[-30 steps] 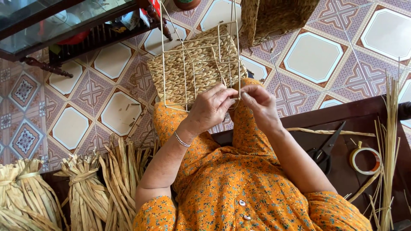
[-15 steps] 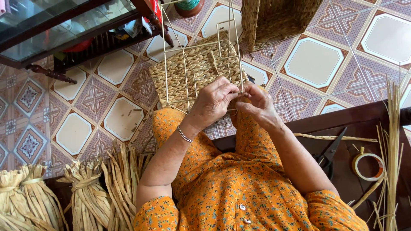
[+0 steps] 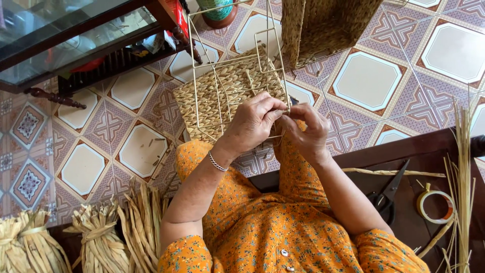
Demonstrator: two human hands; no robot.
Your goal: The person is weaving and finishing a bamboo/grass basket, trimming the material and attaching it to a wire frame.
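Observation:
A pale wire basket frame with a woven straw base rests tilted against my knees. My left hand pinches a straw strand at the frame's near right corner. My right hand is right beside it, fingers closed on the same strand and touching the frame's wire. Both hands meet at that corner; the strand's end is hidden between the fingers. A silver bracelet sits on my left wrist. I wear an orange flowered dress.
A finished woven basket stands on the tiled floor beyond. Straw bundles lie at lower left. Black scissors, a tape roll and loose reeds lie on dark wood to my right. A glass-topped cabinet stands upper left.
The view has shifted, so the frame and hands sit lower and more to the right. My hands have drawn closer together at the frame's corner.

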